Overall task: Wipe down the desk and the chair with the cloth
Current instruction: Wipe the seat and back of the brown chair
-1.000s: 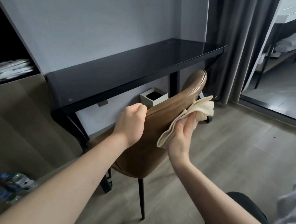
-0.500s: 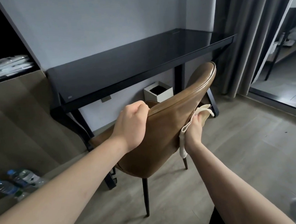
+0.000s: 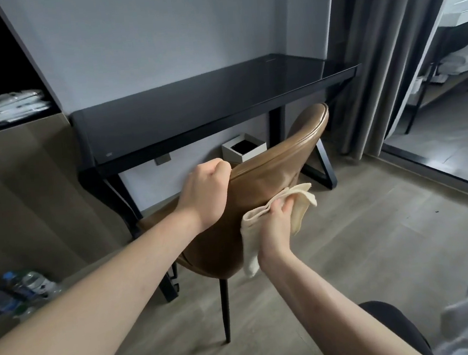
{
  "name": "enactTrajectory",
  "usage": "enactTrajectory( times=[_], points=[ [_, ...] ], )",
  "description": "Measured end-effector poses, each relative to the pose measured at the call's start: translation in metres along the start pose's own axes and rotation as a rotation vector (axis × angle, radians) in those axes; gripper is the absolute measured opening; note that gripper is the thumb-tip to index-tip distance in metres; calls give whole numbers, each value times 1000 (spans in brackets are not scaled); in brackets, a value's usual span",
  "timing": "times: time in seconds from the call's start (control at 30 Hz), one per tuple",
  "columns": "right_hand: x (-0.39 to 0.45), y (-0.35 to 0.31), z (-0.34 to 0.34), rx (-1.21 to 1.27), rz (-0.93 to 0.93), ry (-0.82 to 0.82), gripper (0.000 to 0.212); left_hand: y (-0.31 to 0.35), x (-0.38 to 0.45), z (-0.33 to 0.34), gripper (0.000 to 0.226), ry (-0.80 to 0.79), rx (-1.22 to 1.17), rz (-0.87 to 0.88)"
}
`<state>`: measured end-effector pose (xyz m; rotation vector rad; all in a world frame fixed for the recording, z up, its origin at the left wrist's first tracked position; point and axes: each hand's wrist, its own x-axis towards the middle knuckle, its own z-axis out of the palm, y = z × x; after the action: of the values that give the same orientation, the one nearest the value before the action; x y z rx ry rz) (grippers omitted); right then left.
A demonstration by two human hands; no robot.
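A brown leather chair (image 3: 259, 183) stands tilted toward me in front of the black glossy desk (image 3: 205, 105). My left hand (image 3: 205, 194) grips the top edge of the chair's backrest at its left end. My right hand (image 3: 275, 225) presses a cream cloth (image 3: 299, 202) flat against the back of the backrest, lower right. Part of the cloth hangs down below my wrist. The chair's seat is mostly hidden behind the backrest and my left arm.
A small white box (image 3: 244, 148) sits on the floor under the desk. Water bottles (image 3: 13, 290) lie at the left by a wooden cabinet (image 3: 20, 185). Grey curtains (image 3: 380, 46) hang at the right, beside a dark floor track (image 3: 442, 167). Wooden floor lies around the chair.
My right hand with the cloth slid down and left across the back of the backrest, with more cloth now spread out. My left hand kept its grip on the top edge.
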<state>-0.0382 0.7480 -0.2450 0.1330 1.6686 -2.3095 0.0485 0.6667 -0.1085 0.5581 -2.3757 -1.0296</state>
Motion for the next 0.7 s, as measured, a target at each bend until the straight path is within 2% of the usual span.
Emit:
enactTrajectory(
  times=[0.1,0.27,0.43,0.57,0.7],
  points=[
    [40,-16,-7,-8,-45,39,47,-1,1,0,50,-3,-3,12],
    [89,-21,-21,61,51,8,44,-5,3,1,48,12,-7,40],
    [93,1,-20,-41,79,58,48,-5,3,1,42,15,-15,46],
    [68,-1,-13,-4,136,57,52,-3,1,1,39,14,-5,35],
    [38,18,-2,22,299,89,25,1,0,0,39,12,3,18]
  ],
)
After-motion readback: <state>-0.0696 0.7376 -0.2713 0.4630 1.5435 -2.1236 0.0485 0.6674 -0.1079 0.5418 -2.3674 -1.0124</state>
